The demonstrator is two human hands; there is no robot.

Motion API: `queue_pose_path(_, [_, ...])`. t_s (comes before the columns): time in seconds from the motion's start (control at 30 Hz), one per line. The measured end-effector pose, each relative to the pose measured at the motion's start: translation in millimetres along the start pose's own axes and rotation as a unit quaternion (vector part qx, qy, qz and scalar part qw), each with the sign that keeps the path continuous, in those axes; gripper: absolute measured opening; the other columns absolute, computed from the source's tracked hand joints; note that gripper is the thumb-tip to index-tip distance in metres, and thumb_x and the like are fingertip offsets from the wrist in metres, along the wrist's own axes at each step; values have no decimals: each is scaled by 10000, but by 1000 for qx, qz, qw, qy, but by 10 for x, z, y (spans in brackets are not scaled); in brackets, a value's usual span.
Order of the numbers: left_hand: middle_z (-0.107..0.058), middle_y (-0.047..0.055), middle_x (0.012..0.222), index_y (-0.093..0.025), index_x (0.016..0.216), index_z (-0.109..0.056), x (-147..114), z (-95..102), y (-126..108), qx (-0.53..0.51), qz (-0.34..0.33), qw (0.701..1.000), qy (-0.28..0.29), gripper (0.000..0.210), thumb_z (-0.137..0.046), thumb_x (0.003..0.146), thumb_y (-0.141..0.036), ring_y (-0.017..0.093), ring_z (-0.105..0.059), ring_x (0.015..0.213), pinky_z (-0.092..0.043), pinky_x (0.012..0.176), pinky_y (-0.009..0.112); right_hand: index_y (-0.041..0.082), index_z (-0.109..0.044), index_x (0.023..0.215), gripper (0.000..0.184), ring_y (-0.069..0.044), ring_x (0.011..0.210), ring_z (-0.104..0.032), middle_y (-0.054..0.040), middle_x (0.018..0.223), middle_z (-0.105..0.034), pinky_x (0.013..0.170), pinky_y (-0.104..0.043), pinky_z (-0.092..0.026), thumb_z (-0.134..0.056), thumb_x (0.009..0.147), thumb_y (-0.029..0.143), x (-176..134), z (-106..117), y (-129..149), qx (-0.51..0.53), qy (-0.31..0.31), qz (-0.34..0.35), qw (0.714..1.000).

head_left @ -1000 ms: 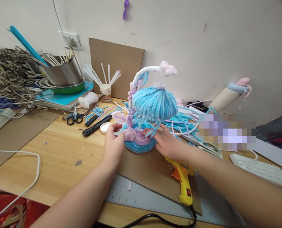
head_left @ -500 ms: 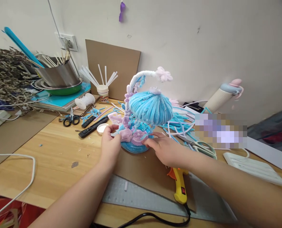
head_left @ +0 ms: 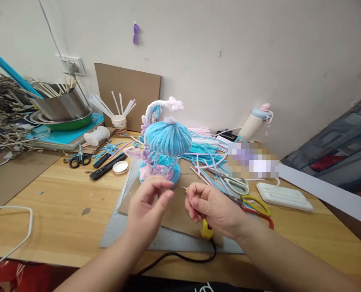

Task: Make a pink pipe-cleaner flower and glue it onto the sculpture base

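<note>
A pipe-cleaner ornament [head_left: 168, 140] stands on the cardboard sheet, with a blue ribbed dome, a white curved arm ending in a pink flower, and a round blue base with pink pieces. My left hand [head_left: 146, 209] is in front of the base, thumb and fingers apart, holding nothing I can see. To its right, my right hand [head_left: 212, 207] has its fingers pinched together; whatever they may hold is hidden. Beneath that hand lies a yellow glue gun [head_left: 206, 231], its metal tip showing left of the fingers and its body mostly covered.
Green-handled scissors [head_left: 238, 185] and red-and-yellow-handled scissors [head_left: 259, 207] lie on the right. Blue and pink pipe cleaners [head_left: 204, 152] are heaped behind. Left are black scissors [head_left: 80, 158], a black utility knife [head_left: 107, 168] and a white lid [head_left: 120, 167]. The black cord [head_left: 174, 254] runs along the front.
Both hands have let go of the ornament's base and drawn back toward me. My right hand now hovers over the glue gun. The view has shifted, showing the red-and-yellow scissors.
</note>
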State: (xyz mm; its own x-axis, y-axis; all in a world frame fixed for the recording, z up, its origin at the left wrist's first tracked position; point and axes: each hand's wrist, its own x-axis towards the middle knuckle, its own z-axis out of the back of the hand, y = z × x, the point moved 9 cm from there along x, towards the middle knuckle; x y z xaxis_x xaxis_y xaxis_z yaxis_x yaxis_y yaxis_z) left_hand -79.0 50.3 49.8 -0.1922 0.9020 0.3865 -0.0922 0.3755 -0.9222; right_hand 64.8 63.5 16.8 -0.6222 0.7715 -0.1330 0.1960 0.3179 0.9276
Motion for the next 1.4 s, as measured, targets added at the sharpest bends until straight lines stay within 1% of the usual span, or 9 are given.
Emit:
queue_pose_path(0.13, [-666, 59, 845, -244, 872, -730, -301, -356, -283, -28, -33, 994, 97, 89, -716, 786, -223, 192, -614, 745, -517, 667, 313, 184, -510, 753, 444, -58, 467, -423, 57, 546, -542, 458, -189, -260, -806, 699, 510, -204, -110, -108, 68, 12, -18, 997])
queue_pose_path(0.4, [-675, 27, 760, -192, 780, -682, -595, -605, -435, 39, -96, 984, 147, 73, -702, 798, -124, 130, -627, 664, -504, 609, 229, 164, -513, 762, 422, -45, 460, -403, 55, 540, -518, 453, -179, -252, -759, 761, 508, -610, -35, -462, 96, 2, -51, 994])
queue_pose_path(0.57, [-650, 23, 786, -179, 805, -611, -793, -823, -557, 125, -151, 956, 218, 141, -556, 876, -70, 122, -605, 739, -471, 674, 215, 168, -495, 764, 406, -38, 447, -407, 54, 548, -529, 440, -173, -244, -737, 791, 493, -832, 85, -608, 86, -12, -76, 993])
queue_pose_path(0.73, [-611, 36, 863, -187, 835, -526, -882, -1022, -515, 197, -88, 922, 322, 124, -490, 868, -73, 168, -566, 824, -451, 736, 280, 168, -512, 783, 404, -32, 436, -396, 62, 544, -521, 423, -167, -220, -778, 752, 471, -934, 144, -617, 78, 9, -90, 993])
queue_pose_path(0.83, [-595, 39, 884, -196, 828, -476, -919, -1095, -455, 199, -44, 913, 354, 115, -461, 873, -91, 185, -542, 846, -439, 759, 307, 171, -514, 778, 416, -35, 432, -390, 66, 533, -515, 416, -169, -219, -800, 722, 468, -934, 182, -616, 68, 9, -86, 994])
queue_pose_path(1.0, [-565, 31, 881, -208, 823, -434, -908, -1085, -299, 183, 22, 927, 326, 105, -422, 904, -142, 176, -511, 811, -426, 738, 306, 178, -483, 748, 429, -23, 414, -358, 84, 518, -489, 410, -160, -204, -789, 728, 480, -855, 336, -521, 45, -74, -29, 996])
queue_pose_path(1.13, [-549, 16, 863, -211, 833, -447, -906, -1063, -263, 155, 29, 927, 339, 96, -440, 892, -136, 161, -491, 793, -425, 727, 288, 200, -489, 819, 389, -29, 423, -366, 84, 572, -519, 391, -146, -209, -762, 755, 470, -789, 551, -300, 72, -161, 23, 984])
queue_pose_path(1.23, [-559, 11, 821, -206, 819, -474, -862, -934, -201, 127, 35, 943, 306, 90, -471, 888, -148, 147, -501, 754, -433, 703, 272, 214, -519, 922, 404, -35, 431, -410, 70, 635, -572, 378, -139, -225, -792, 731, 442, -756, 716, -123, 46, -189, 36, 980])
queue_pose_path(1.4, [-623, 2, 741, -195, 694, -476, -836, -571, 12, 129, 33, 959, 250, 173, -546, 815, -93, 117, -569, 664, -446, 645, 240, 209, -465, 785, 379, -32, 363, -376, 80, 532, -522, 373, -156, -217, -703, 810, 502, -713, 926, 8, 9, -184, 34, 982])
